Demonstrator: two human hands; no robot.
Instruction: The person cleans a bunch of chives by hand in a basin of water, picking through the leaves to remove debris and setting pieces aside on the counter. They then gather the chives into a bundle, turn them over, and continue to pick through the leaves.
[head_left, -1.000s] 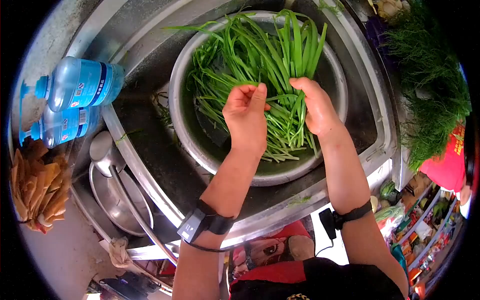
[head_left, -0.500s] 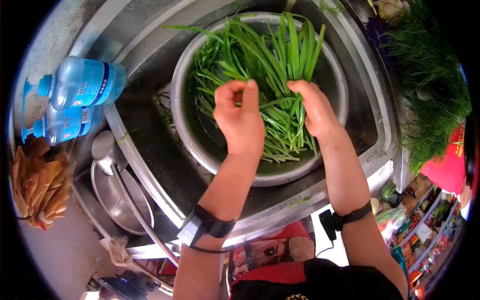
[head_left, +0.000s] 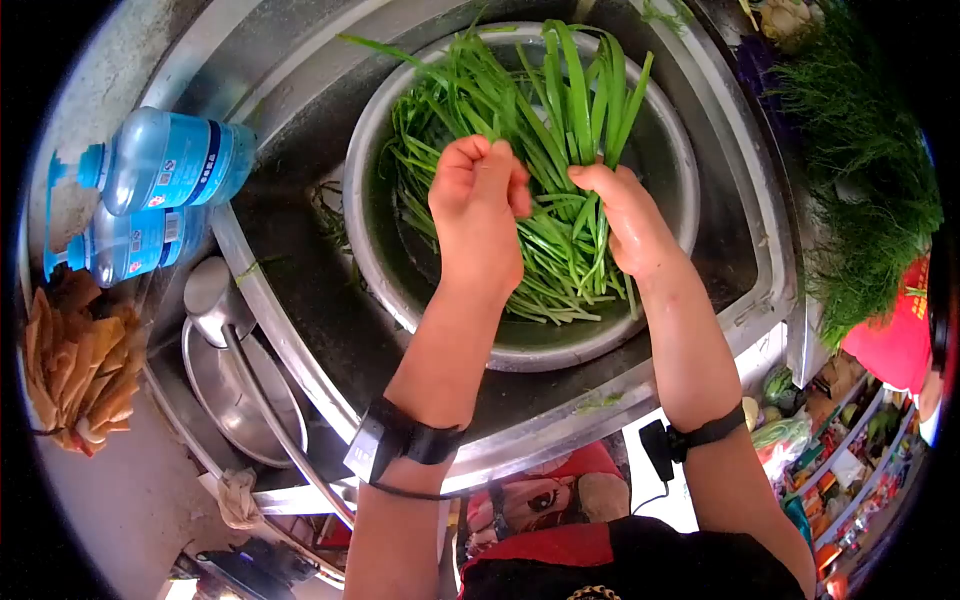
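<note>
A round metal basin [head_left: 362, 235] sits inside the steel sink, with long flat green leaves, which look like garlic chives [head_left: 560, 235], heaped in it. My right hand [head_left: 625, 215] is closed around a bunch of the chives at the basin's right side, leaf ends fanning out above the fist. Over the middle of the heap is my left hand [head_left: 478, 195], its thumb pressed to the curled fingers. Whether anything thin is in that pinch is hidden. Both wrists wear black straps.
Two blue pump bottles [head_left: 180, 165] lie at left, above a stack of brown, flat pieces [head_left: 80, 365]. A long-handled ladle [head_left: 212, 300] and a metal bowl [head_left: 240, 400] rest beside the sink [head_left: 290, 360]. Feathery dill-like greens [head_left: 850, 170] lie at right.
My left hand has moved slightly upward in the view and its wrist has turned. My right hand stays in nearly the same place on the chives.
</note>
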